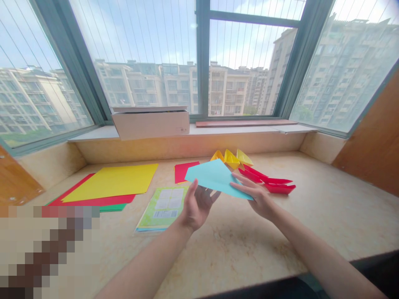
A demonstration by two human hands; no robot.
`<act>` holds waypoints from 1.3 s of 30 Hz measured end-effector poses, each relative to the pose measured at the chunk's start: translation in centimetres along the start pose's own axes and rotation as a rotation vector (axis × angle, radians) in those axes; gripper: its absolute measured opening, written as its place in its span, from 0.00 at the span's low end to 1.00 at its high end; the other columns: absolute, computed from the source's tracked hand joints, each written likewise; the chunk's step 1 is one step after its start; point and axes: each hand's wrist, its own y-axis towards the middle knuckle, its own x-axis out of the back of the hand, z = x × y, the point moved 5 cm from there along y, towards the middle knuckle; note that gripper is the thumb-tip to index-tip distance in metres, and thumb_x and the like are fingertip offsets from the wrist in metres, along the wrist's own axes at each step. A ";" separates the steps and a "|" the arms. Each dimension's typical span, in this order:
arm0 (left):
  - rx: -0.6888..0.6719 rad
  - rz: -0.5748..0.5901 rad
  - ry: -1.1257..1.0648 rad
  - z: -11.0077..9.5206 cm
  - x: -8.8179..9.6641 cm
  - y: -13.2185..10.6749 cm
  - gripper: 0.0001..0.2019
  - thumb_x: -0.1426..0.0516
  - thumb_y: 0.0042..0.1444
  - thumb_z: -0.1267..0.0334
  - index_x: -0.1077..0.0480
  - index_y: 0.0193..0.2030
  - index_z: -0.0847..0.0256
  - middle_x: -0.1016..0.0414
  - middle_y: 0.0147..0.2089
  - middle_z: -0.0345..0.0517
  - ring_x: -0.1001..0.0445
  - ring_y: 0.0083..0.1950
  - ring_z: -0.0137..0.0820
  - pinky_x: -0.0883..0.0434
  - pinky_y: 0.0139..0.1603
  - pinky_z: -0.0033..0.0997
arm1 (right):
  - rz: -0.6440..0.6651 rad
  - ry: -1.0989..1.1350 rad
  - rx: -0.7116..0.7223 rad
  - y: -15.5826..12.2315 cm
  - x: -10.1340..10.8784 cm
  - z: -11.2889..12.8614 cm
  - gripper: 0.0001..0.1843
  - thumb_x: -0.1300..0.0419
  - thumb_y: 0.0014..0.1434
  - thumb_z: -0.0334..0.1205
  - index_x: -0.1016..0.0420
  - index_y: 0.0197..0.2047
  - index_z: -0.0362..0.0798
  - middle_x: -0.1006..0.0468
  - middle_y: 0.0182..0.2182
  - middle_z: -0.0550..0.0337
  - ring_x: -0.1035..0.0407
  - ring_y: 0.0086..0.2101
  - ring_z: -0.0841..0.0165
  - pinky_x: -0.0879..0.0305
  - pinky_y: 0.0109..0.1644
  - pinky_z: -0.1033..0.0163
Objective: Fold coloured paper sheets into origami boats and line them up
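Observation:
A light blue sheet of folded paper (215,176) is held up above the counter, between my two hands. My left hand (199,203) grips its lower left edge, thumb on top and the other fingers underneath. On the right side, my right hand (255,191) has its fingers lying over the paper's edge, with the thumb hidden. Just behind the paper stand yellow folded paper boats (231,158), partly covered by it. Red folded paper boats (279,187) lie beyond my right hand.
At the left, large yellow (115,180), red (93,202) and green sheets lie stacked. A green paper pack (165,205) sits beside my left hand, with small red paper (183,171) behind it. A white box (152,124) stands on the window ledge (218,129).

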 end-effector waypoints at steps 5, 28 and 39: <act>-0.025 -0.056 0.089 -2.1 0.7 0.6 0.32 0.47 0.58 0.35 0.27 0.54 0.62 0.22 0.55 0.55 0.30 0.63 0.47 0.31 0.60 0.48 | 0.052 -0.043 0.016 -0.3 0.1 -0.8 0.38 0.52 0.61 0.19 0.36 0.67 0.62 0.40 0.69 0.57 0.41 0.65 0.56 0.35 0.64 0.44; 0.166 -0.249 1.250 -4.3 3.6 -8.8 0.26 0.39 0.46 0.71 0.28 0.56 0.61 0.20 0.44 0.48 0.23 0.39 0.36 0.27 0.39 0.33 | 0.418 -0.048 -0.014 -5.9 -1.4 5.6 0.34 0.41 0.58 0.22 0.28 0.62 0.65 0.37 0.67 0.55 0.31 0.58 0.58 0.33 0.61 0.50; -0.315 0.123 1.943 -1.6 0.7 -10.5 0.12 0.45 0.55 0.73 0.23 0.42 0.58 0.28 0.55 0.54 0.31 0.59 0.47 0.38 0.65 0.53 | 0.437 -0.264 0.072 -7.9 0.7 8.2 0.22 0.40 0.66 0.47 0.27 0.61 0.55 0.27 0.58 0.48 0.33 0.57 0.52 0.37 0.60 0.42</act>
